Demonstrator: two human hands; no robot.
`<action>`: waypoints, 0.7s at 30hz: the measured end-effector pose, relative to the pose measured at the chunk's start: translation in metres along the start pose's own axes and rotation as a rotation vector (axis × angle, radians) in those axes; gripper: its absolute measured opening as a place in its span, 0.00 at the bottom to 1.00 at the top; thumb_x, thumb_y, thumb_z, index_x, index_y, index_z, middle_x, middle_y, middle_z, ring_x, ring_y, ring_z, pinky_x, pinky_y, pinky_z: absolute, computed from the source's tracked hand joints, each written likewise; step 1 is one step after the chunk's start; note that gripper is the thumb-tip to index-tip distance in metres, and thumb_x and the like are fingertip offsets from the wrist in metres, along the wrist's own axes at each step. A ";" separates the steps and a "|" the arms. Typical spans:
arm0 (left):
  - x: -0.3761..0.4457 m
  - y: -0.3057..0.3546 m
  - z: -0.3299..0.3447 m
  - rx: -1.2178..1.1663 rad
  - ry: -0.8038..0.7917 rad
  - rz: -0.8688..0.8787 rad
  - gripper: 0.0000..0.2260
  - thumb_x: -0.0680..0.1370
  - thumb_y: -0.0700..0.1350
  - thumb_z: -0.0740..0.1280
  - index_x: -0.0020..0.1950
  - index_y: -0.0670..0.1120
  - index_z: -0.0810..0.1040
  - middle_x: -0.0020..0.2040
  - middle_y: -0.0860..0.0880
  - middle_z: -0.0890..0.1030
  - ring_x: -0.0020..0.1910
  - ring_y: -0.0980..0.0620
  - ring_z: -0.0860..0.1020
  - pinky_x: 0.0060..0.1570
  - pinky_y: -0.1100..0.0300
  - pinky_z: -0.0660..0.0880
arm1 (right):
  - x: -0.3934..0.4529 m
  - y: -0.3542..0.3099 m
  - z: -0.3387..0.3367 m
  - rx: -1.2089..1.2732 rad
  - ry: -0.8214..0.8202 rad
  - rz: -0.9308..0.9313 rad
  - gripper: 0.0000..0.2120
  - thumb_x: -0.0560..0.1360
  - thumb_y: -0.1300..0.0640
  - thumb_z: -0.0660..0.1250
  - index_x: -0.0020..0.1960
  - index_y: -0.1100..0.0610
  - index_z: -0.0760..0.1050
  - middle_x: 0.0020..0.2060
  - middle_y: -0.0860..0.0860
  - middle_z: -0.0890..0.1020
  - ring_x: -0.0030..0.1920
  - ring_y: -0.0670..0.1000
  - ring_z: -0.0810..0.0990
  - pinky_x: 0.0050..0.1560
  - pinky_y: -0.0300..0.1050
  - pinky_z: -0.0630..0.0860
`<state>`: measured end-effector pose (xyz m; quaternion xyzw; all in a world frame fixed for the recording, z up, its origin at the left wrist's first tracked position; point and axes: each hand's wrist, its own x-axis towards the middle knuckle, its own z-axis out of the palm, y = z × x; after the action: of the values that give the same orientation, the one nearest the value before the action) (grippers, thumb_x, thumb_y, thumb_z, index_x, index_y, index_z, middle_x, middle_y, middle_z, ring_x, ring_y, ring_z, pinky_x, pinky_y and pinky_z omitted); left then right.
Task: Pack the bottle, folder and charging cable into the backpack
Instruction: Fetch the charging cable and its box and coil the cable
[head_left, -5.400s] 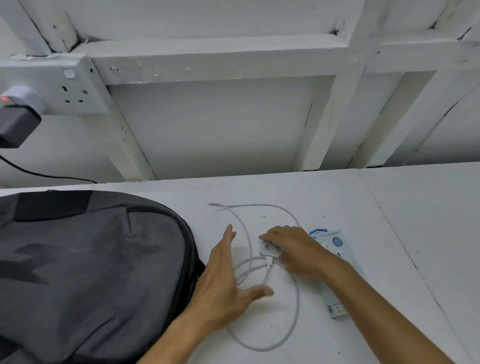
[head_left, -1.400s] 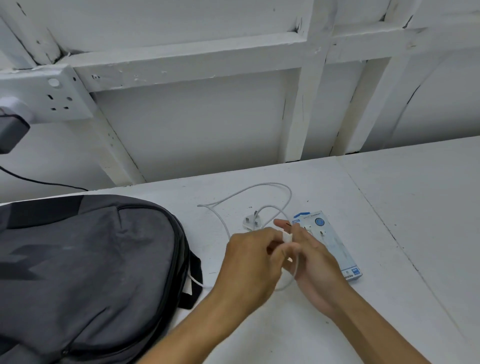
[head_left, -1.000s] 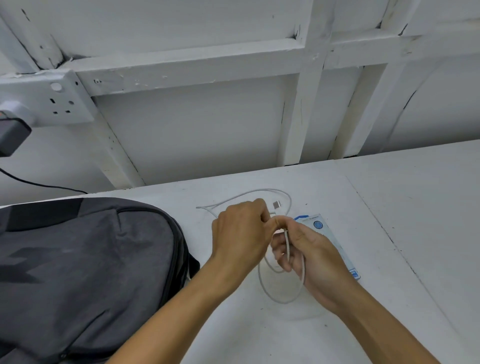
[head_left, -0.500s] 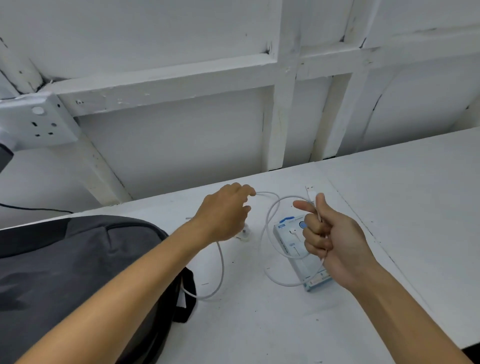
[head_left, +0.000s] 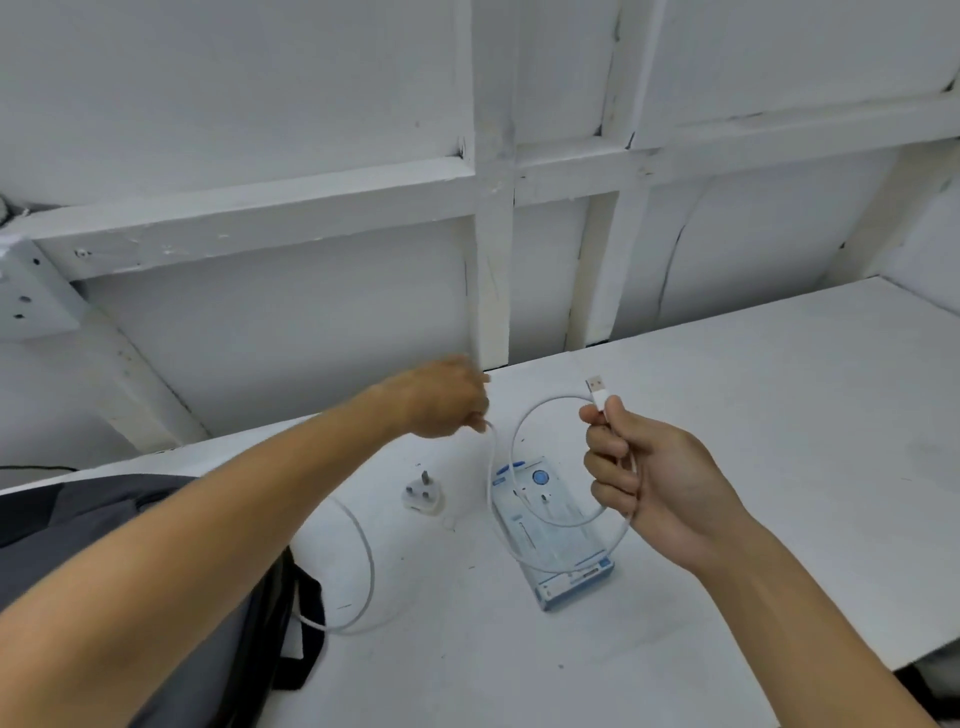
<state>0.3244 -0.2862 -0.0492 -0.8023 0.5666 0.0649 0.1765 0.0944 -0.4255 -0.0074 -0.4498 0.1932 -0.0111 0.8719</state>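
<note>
**Cable held between both hands above the table**

While the backpack (head_left: 130, 561) lies at the lower left, half hidden under the left forearm, its black strap (head_left: 306, 623) hangs out toward the table (head_left: 779, 415). Socket plate (head_left: 26, 296) on the wall, far left edge.

Left hand (head_left: 447, 397): raised, fingers curled, pinching the white cable (head_left: 511, 452) at the fingertips. Frame blurred here; exact grip unclear. From those fingers the cable drops, then loops up toward the right hand. A further stretch lies on the table below the left forearm, curving beside the strap.

Plug (head_left: 423, 493): white, three-pin, on the table below the left fingers, apart from both hands.

Box (head_left: 553, 540): flat, blue-and-white, on the table just under the hanging loop, between the two hands and lower.

Right hand (head_left: 654, 480): fingers clenched round the cable loops, thumb up. USB end (head_left: 597, 387) pokes out just above thumb and forefinger.
</note>
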 end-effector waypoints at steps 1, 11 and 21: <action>-0.006 -0.007 -0.007 -0.061 -0.027 -0.068 0.13 0.83 0.53 0.59 0.55 0.48 0.80 0.57 0.49 0.81 0.65 0.45 0.75 0.62 0.53 0.70 | 0.000 -0.001 -0.003 -0.002 -0.016 0.009 0.14 0.80 0.52 0.60 0.53 0.62 0.75 0.28 0.47 0.62 0.24 0.45 0.57 0.26 0.40 0.51; -0.069 -0.039 -0.064 -0.590 0.018 -0.673 0.13 0.75 0.56 0.71 0.38 0.48 0.81 0.37 0.50 0.77 0.39 0.49 0.74 0.37 0.58 0.69 | 0.024 0.002 -0.013 -0.137 -0.160 0.079 0.14 0.81 0.56 0.57 0.57 0.63 0.76 0.29 0.49 0.66 0.27 0.47 0.61 0.28 0.41 0.58; -0.101 0.000 -0.087 -1.384 0.444 -0.945 0.08 0.77 0.42 0.66 0.40 0.41 0.79 0.34 0.45 0.71 0.28 0.49 0.67 0.32 0.60 0.65 | 0.074 0.034 0.050 -0.116 -0.081 0.095 0.13 0.82 0.56 0.56 0.55 0.62 0.76 0.26 0.47 0.61 0.24 0.45 0.55 0.24 0.39 0.53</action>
<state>0.2805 -0.2272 0.0620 -0.8748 0.0283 0.1566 -0.4576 0.1753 -0.3804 -0.0320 -0.4899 0.1791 0.0595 0.8511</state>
